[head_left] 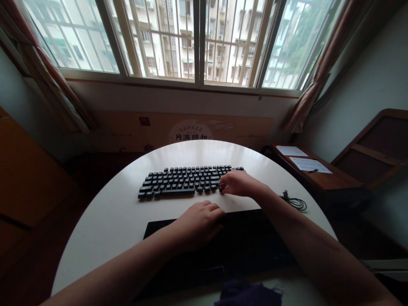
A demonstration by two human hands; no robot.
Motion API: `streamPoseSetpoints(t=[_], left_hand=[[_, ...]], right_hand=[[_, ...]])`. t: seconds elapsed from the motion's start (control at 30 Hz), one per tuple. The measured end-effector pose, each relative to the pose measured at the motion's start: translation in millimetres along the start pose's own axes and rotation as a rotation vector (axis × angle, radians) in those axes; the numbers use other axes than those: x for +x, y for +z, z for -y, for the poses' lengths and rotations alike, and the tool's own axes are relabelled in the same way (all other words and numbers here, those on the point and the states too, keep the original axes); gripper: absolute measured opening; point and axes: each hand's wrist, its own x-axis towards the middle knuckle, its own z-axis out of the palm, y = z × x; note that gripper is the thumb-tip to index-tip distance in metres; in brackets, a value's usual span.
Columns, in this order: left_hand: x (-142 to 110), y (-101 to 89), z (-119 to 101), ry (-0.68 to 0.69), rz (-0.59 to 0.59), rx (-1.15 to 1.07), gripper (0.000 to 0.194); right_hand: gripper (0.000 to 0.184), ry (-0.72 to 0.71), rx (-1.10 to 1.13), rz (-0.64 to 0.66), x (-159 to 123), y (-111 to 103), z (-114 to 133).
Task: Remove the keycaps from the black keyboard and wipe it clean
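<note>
Black keycaps [178,180] lie in rows on the white round table [105,221], set out like a keyboard. At the right end of these rows is my right hand [239,182], its fingers pinched on what looks like a thin wire keycap puller [224,183]. A dark keycap [221,190] sits right under those fingertips. Nearer to me lies a black keyboard base [248,238], its details lost in the dark. My left hand [202,221] rests on its upper left part, palm down, fingers extended; the fingertips are partly in shadow.
A coiled black cable [295,202] lies at the table's right side. Dark purple cloth [248,293] is at the near edge. Beyond the table on the right stands a wooden chair [347,182] with papers [310,165] and a pen. Barred windows [197,42] are ahead.
</note>
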Motion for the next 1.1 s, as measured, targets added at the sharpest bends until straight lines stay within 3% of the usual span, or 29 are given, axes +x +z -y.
streamPoseSetpoints(t=[0.63, 1.0, 1.1], left_hand=[[0, 1.0, 0, 0.007, -0.007, -0.004, 0.022], [0, 2.0, 1, 0.004, -0.017, -0.02, 0.023], [0, 0.5, 0, -0.003, -0.01, -0.022, 0.024]], right_hand=[[0.013, 0.053, -0.054, -0.071, 6, 8, 0], [0.008, 0.061, -0.06, -0.091, 4, 4, 3], [0.009, 0.065, -0.06, -0.113, 1, -6, 6]])
